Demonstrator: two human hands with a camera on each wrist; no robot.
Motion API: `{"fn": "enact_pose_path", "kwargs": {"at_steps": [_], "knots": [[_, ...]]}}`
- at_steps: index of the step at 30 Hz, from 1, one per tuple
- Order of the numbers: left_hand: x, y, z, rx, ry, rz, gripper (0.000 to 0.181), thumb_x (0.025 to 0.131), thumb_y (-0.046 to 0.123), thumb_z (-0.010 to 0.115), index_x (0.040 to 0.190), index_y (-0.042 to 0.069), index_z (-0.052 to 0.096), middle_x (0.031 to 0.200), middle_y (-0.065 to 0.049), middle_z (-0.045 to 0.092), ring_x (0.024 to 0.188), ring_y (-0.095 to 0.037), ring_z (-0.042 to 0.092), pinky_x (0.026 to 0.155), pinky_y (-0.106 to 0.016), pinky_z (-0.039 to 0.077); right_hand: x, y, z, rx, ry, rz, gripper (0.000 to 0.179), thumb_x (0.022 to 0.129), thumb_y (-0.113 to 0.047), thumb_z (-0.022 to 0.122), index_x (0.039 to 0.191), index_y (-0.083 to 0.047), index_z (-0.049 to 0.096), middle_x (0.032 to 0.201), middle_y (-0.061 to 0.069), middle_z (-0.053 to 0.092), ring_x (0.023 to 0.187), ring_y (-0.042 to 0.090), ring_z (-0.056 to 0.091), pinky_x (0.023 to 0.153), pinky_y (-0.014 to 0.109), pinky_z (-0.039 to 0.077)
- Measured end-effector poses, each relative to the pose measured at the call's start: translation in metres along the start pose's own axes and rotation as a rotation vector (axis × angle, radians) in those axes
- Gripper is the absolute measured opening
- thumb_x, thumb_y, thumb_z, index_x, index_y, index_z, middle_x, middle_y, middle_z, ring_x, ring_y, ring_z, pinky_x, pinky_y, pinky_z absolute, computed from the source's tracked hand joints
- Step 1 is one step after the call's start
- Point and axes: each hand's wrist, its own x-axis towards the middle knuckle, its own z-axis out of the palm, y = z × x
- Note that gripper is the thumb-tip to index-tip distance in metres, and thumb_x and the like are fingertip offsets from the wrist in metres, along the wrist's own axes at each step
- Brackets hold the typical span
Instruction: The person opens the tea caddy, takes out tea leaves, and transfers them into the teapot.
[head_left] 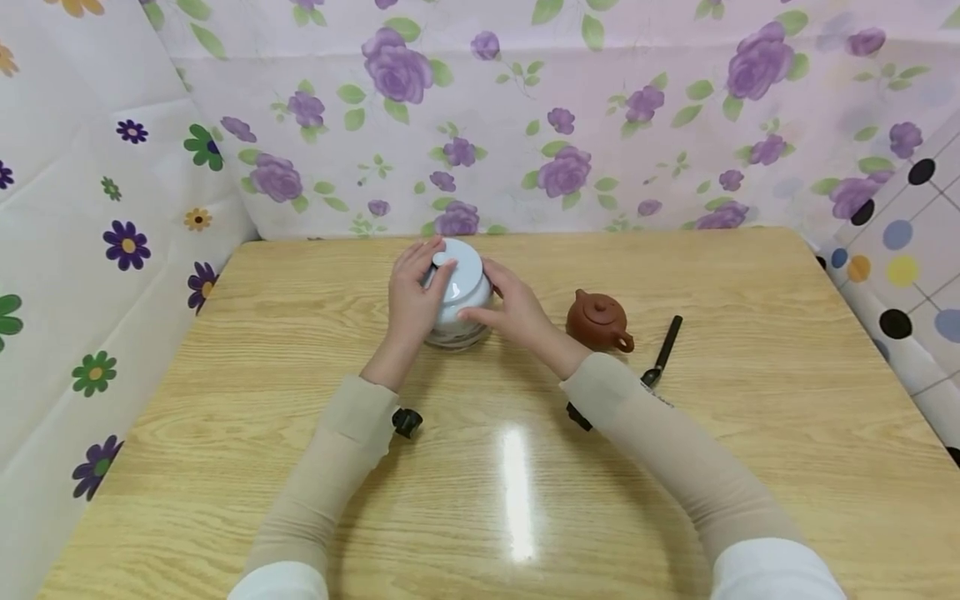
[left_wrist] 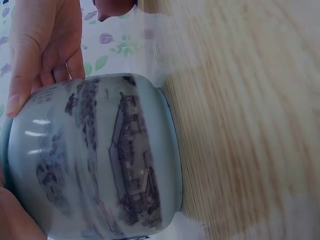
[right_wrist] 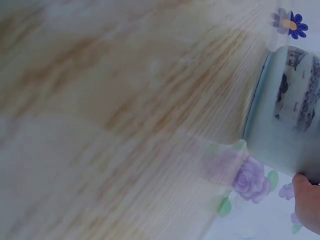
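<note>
A pale lidded jar [head_left: 457,327] with a dark painted landscape stands upright on the wooden table. Its smooth lid [head_left: 467,271] sits on top. From the left, my left hand [head_left: 412,292] holds the lid, thumb and fingertips around its small knob. My right hand [head_left: 517,308] grips the jar's right side, thumb toward me and fingers behind. In the left wrist view, the painted building shows on the jar [left_wrist: 135,165], and its base meets the table. The right wrist view shows the jar's lower side and a fingertip of the right hand [right_wrist: 307,205] against it.
A brown clay teapot [head_left: 597,321] stands right of the jar, its handle toward the right forearm. Beyond it lies a black-handled tool [head_left: 667,346], partly hidden by the right sleeve. Floral cloth [head_left: 495,125] hangs behind the table's far edge.
</note>
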Motion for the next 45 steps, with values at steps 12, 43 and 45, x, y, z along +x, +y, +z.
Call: {"fn": "enact_pose_path", "kwargs": {"at_steps": [12,43,45], "knots": [[0.002,0.004,-0.004,0.062,-0.03,-0.018,0.038,0.091,0.022,0.065,0.119,-0.003,0.064,0.128,-0.011,0.061,0.129,-0.031,0.046,0.114,-0.036,0.028,0.002,-0.003,-0.001,0.022,-0.003,0.043,0.09,0.077,-0.025,0.079,0.149,-0.005,0.029,0.152,0.012,0.034,0.137,0.024,0.037,0.11,0.032,0.037],[-0.001,-0.001,-0.003,0.063,-0.021,-0.098,0.036,0.089,0.025,0.068,0.117,0.003,0.067,0.124,-0.01,0.064,0.125,-0.028,0.05,0.11,-0.041,0.034,-0.001,0.0,0.003,-0.001,0.003,0.041,0.092,0.076,-0.027,0.079,0.149,-0.002,0.028,0.153,0.015,0.03,0.139,0.026,0.034,0.109,0.033,0.037],[0.0,0.0,-0.001,0.057,-0.019,-0.087,0.035,0.089,0.025,0.068,0.116,0.003,0.067,0.123,-0.011,0.064,0.126,-0.029,0.05,0.111,-0.041,0.034,-0.001,0.001,0.002,0.003,0.012,0.047,0.092,0.076,-0.026,0.079,0.149,-0.001,0.028,0.153,0.015,0.029,0.139,0.026,0.033,0.109,0.033,0.037]]}}
